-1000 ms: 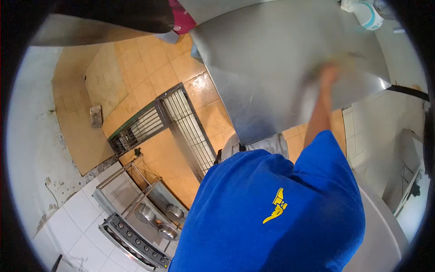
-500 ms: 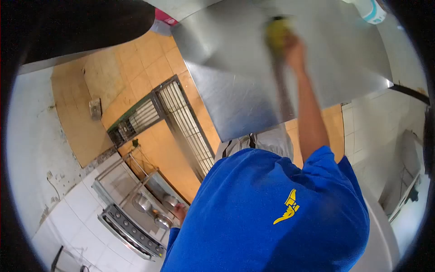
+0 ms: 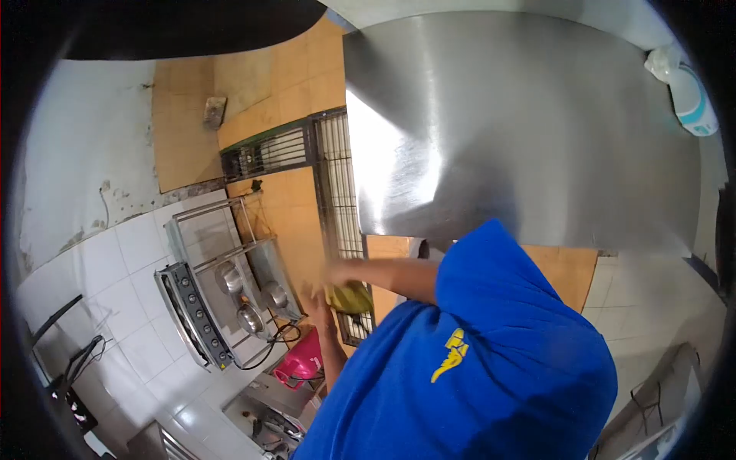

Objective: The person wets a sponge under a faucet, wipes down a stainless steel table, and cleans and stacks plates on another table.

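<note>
My right hand (image 3: 343, 271), blurred by motion, reaches across to the left and is closed on a yellow-green cloth (image 3: 350, 297). The cloth hangs just under that hand. Close beside it, my left hand (image 3: 315, 301) is raised with its fingers apart; whether it touches the cloth is hard to make out. Both hands are off the left front edge of the shiny metal table (image 3: 567, 115), over the floor.
A white and turquoise bottle (image 3: 692, 100) lies at the table's far right. To the left stand a stove (image 3: 195, 314) and a rack with metal pots (image 3: 249, 317). A pink container (image 3: 301, 359) sits below the left hand. A floor grate (image 3: 335, 176) runs beside the table.
My right hand has moved off the metal tabletop, down and left, with the cloth. My left hand has come up beside it. The view has turned, showing the pink container near the stove.
</note>
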A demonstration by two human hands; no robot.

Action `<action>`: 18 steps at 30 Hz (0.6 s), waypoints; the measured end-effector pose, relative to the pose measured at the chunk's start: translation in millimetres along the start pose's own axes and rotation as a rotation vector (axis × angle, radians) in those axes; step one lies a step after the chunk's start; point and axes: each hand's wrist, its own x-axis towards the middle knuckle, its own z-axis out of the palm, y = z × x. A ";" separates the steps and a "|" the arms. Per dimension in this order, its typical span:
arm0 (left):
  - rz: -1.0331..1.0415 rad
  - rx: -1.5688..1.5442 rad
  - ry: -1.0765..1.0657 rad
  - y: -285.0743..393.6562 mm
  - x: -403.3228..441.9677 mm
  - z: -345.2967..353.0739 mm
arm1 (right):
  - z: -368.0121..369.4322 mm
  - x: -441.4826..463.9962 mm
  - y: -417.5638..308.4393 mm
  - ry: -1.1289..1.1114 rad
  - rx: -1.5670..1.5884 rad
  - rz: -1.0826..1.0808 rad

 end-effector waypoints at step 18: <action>1.291 0.299 -0.343 108.1 78.1 344.2 | 7.3 -433.9 166.8 1.987 -0.054 0.543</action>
